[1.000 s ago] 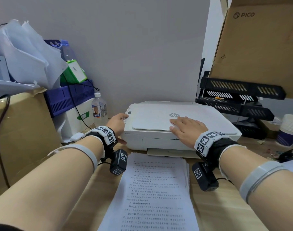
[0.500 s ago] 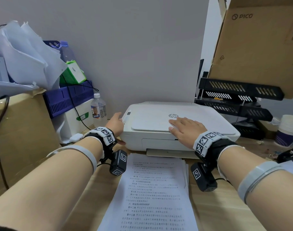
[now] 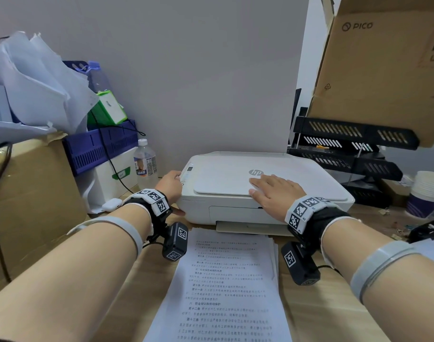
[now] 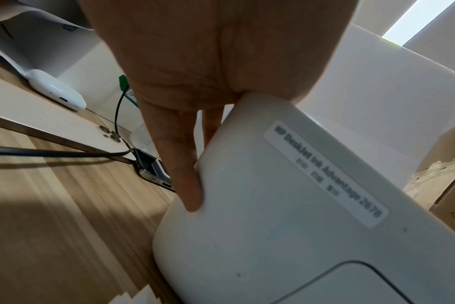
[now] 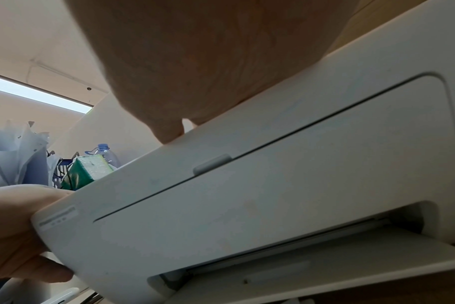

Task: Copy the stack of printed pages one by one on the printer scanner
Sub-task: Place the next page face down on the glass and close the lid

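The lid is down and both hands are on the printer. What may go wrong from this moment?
1. The output tray ends right at the top edge of the stack of pages, so fresh copies may slide onto the originals and mix with them.
2. The water bottle stands close beside the printer, near the left hand; a careless move might knock it over.

left hand (image 3: 170, 185): fingers straight, thumb splayed | right hand (image 3: 276, 193): flat, palm down, fingers extended
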Action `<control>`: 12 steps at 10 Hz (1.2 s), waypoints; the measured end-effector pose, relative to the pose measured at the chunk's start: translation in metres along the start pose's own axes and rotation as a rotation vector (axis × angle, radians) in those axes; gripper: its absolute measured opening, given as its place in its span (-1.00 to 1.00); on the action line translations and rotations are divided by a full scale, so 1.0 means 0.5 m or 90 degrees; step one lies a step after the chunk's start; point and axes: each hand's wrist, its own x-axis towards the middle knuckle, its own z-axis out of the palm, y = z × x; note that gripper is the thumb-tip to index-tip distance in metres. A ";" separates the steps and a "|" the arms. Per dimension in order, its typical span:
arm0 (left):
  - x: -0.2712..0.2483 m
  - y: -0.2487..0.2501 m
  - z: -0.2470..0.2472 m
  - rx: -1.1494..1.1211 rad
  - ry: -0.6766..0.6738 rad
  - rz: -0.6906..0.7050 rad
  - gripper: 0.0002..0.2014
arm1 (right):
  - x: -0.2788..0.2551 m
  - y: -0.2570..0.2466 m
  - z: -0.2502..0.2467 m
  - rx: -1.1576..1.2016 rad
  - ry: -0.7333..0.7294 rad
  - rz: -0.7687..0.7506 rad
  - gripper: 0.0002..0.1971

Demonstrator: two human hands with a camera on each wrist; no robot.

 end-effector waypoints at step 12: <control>0.013 -0.006 0.001 -0.014 -0.005 -0.019 -0.64 | -0.008 -0.003 -0.005 -0.006 0.002 0.000 -0.40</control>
